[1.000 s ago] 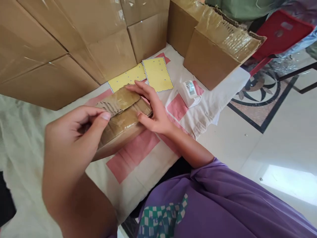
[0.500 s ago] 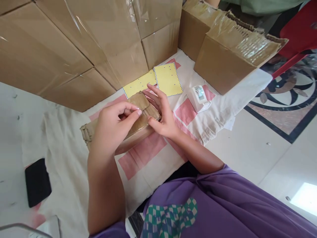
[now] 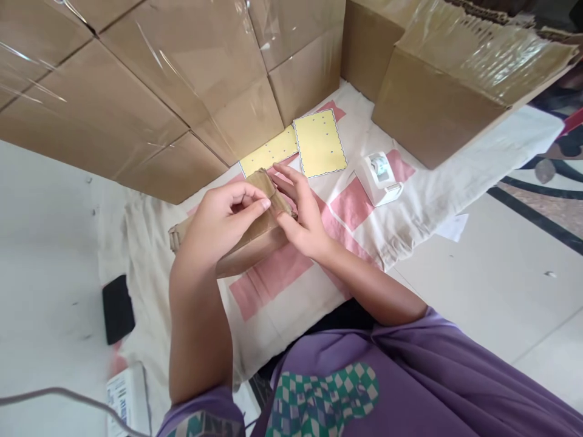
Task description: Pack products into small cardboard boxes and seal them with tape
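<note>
A small brown cardboard box lies on the cloth in front of me, its top shiny with clear tape. My left hand is over the box, thumb and forefinger pinched together near its right end. Whatever is in that pinch is too small to make out. Around the right end of the box is my right hand, its thumb on the top and its stretched fingers along the far side. The two thumbs are close together. Both hands hide part of the box top.
Stacked, taped cartons stand behind. Two yellow cards lie beyond the box. A white tape dispenser is at right, near an open-topped carton. A black phone-like object and a cable are at left.
My view has shifted, so the surroundings appear moved to the right. Both hands stay at the right end of the box, with the left thumb a little closer to the right one.
</note>
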Demonstrator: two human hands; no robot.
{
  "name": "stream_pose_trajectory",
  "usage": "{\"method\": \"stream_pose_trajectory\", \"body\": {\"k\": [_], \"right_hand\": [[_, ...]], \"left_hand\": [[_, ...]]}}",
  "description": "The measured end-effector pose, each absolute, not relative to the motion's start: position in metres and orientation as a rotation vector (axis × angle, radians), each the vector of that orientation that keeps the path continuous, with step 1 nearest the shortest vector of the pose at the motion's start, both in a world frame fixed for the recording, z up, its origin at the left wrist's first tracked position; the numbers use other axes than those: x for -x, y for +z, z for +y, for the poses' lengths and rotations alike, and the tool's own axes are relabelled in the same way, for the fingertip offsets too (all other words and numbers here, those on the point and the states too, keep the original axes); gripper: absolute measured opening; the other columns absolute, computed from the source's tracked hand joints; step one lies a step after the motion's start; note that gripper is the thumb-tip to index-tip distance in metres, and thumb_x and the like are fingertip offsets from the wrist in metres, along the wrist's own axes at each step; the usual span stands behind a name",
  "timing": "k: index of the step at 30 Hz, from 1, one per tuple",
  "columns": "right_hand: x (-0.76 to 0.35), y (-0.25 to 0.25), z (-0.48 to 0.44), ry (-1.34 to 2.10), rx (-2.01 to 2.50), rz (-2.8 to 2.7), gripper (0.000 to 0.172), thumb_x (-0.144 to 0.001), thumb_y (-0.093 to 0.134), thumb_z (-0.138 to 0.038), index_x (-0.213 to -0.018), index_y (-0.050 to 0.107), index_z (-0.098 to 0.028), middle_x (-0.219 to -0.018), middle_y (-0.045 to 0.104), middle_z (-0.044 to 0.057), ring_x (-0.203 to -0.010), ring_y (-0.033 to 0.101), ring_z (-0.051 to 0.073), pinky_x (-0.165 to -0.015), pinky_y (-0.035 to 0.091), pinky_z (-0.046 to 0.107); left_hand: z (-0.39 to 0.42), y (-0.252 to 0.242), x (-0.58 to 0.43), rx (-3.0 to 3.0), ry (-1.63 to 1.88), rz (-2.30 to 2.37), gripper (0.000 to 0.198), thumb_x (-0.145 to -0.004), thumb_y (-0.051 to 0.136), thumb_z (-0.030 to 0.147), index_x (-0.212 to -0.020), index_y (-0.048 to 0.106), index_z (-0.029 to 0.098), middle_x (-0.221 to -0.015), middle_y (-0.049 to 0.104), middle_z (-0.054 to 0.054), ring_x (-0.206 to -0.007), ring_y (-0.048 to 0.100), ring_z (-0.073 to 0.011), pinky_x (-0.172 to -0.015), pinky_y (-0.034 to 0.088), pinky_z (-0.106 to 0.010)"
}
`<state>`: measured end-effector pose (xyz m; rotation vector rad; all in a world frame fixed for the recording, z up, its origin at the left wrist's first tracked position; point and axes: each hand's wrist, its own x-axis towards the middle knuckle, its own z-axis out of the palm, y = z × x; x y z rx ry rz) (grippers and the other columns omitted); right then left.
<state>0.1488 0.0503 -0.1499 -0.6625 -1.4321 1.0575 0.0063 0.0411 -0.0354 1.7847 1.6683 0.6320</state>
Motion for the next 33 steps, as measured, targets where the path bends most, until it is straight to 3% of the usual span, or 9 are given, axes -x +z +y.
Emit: {"method": "stream_pose_trajectory", "body": {"k": [5,12,16,22,26,33], "right_hand": [[-0.149,-0.150,0.048,1.099,0.635,-1.378,0.053,-0.107,0.035,-0.043,-0.157,0.027,-0.027,-0.169,0.035,0.012,-0.159,0.036,0.031,-0.132,0.033,0.062],[-0.150,-0.150,0.048,1.094,0.653,-1.355,0.050,-0.107,0.034,-0.046,-0.153,0.032,-0.025,-0.163,0.043,0.014,-0.155,0.043,0.028,-0.130,0.039,0.056],[-0.149,-0.151,0.047,1.080,0.673,-1.385,0.048,-0.106,0.032,-0.040,-0.151,0.033,-0.023,-0.161,0.046,0.014,-0.156,0.042,0.025,-0.131,0.038,0.053],[-0.150,-0.150,0.048,1.073,0.631,-1.406,0.050,-0.104,0.040,-0.045,-0.150,0.038,-0.025,-0.159,0.049,0.013,-0.151,0.045,0.029,-0.129,0.040,0.055],[-0.157,-0.149,0.053,1.048,0.580,-1.462,0.055,-0.099,0.054,-0.049,-0.148,0.046,-0.025,-0.155,0.053,0.013,-0.146,0.050,0.032,-0.126,0.041,0.058],[-0.161,-0.152,0.062,1.088,0.679,-1.502,0.054,-0.094,0.059,-0.043,-0.144,0.050,-0.025,-0.153,0.057,0.012,-0.140,0.053,0.031,-0.120,0.047,0.058]], "left_hand": [[0.046,-0.039,-0.009,-1.797,0.558,1.737,0.012,-0.090,0.067,0.034,-0.087,0.073,0.023,-0.070,0.061,0.001,-0.064,0.053,-0.0144,-0.060,0.041,-0.027],[0.040,-0.041,-0.014,-1.899,0.544,1.864,0.012,-0.090,0.068,0.036,-0.092,0.072,0.025,-0.065,0.052,0.003,-0.060,0.050,-0.0154,-0.060,0.037,-0.030],[0.033,-0.041,-0.018,-2.015,0.511,1.967,0.013,-0.090,0.068,0.036,-0.096,0.073,0.026,-0.068,0.055,0.002,-0.065,0.053,-0.0179,-0.065,0.039,-0.031],[0.035,-0.042,-0.012,-1.976,0.622,2.048,0.058,-0.085,0.077,0.040,-0.139,0.057,0.031,-0.072,0.053,0.004,-0.069,0.055,-0.0186,-0.067,0.038,-0.030],[0.040,-0.046,-0.008,-1.942,0.519,2.019,0.036,-0.093,0.067,0.045,-0.127,0.066,0.032,-0.063,0.047,0.005,-0.059,0.049,-0.0170,-0.062,0.034,-0.031],[0.037,-0.049,-0.012,-1.969,0.567,2.029,0.021,-0.096,0.062,0.043,-0.112,0.066,0.031,-0.061,0.049,0.005,-0.059,0.047,-0.0169,-0.063,0.032,-0.030]]}}
